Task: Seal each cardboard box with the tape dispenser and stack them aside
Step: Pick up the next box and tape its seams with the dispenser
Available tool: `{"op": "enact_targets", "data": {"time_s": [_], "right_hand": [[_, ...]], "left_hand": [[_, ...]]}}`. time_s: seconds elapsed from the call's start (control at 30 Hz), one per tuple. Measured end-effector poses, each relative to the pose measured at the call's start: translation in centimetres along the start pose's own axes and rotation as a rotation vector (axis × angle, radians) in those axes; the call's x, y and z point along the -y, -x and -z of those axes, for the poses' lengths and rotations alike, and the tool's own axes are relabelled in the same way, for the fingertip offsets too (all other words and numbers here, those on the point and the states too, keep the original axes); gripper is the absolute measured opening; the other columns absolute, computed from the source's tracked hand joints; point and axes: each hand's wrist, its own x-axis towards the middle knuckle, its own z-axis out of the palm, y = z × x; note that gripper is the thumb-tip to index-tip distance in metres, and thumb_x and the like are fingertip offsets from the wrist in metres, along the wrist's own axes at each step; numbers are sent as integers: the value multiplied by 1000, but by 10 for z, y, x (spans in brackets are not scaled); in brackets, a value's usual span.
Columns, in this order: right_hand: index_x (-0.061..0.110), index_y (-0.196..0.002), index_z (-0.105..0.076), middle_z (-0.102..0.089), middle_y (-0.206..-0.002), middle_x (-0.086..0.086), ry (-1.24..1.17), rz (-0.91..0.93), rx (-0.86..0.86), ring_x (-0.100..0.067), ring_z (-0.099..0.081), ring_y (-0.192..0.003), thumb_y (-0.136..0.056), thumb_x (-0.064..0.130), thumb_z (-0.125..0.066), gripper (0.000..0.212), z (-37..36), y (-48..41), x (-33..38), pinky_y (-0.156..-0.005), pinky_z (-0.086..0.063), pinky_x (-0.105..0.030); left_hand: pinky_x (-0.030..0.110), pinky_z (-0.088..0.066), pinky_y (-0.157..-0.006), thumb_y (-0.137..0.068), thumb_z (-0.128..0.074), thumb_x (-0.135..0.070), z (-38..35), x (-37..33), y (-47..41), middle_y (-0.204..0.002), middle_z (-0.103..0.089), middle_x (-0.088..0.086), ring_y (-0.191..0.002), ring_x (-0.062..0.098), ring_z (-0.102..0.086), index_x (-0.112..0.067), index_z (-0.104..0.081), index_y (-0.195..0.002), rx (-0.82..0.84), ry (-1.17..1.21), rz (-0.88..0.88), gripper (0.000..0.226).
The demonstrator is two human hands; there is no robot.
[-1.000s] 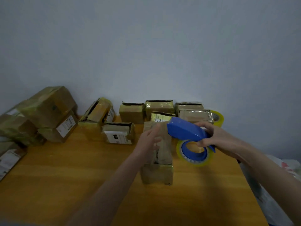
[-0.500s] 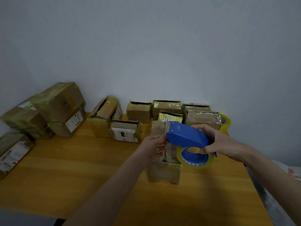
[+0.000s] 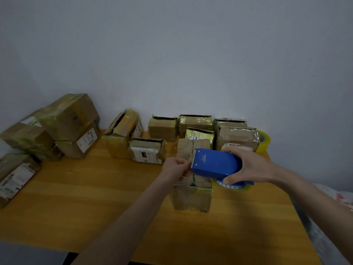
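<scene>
Over the wooden table [image 3: 76,197] (grey wall [image 3: 172,54] at twelve o'clock) the right hand [image 3: 252,167] grips the blue tape dispenser [image 3: 215,165], the left hand [image 3: 176,167] pinching its front.

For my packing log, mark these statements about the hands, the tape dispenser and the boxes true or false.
1. The right hand holds the blue tape dispenser over a cardboard box. True.
2. The left hand lies flat on the table. False: it is raised, pinching at the tape dispenser's front edge.
3. A yellowish tape roll sits at the table's far right corner. True.
4. The stacked boxes stand at the right. False: they are piled at the left, by the wall.
</scene>
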Motion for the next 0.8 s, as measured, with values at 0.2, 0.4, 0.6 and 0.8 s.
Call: {"op": "enact_targets", "data": {"time_s": [0.2, 0.4, 0.6, 0.8], "right_hand": [[43, -124, -43, -56, -107, 18, 167, 64, -20, -8, -58, -96, -68, 40, -80, 67, 0, 2, 1, -83, -54, -34], [39, -116, -47, -60, -107, 11, 123, -61, 77, -8, -60, -96, -70, 23, -82, 60, 13, 27, -30, -85, -54, -30], [32, -111, -54, -62, -103, 5, 29, -92, 140, -12, -63, -92, -70, 14, -82, 52, 12, 36, -50, -81, -55, -32], [32, -116, -53, -64, -106, 9, -37, -143, 147, -1, -62, -93, -71, 12, -82, 57, 4, 36, -66, -75, -53, -19]], "left_hand": [[16, -45, -54, -90, -63, -28, 17, 8, 7, -72, -65, -2, -63, 4, -60, -16, -67, -80, -33, -22, -27, 16], [20, -45, -53, -87, -68, -28, 79, 38, 20, -67, -59, -1, -63, 10, -52, -9, -70, -80, -205, -19, 80, 21], [19, -43, -50, -90, -65, -25, 59, 57, 25, -62, -58, -3, -59, 9, -49, -9, -70, -76, -185, -76, 59, 22], [20, -42, -48, -90, -65, -24, 49, 66, 18, -61, -57, -2, -57, 10, -46, -8, -70, -75, -197, -82, 93, 23]]}}
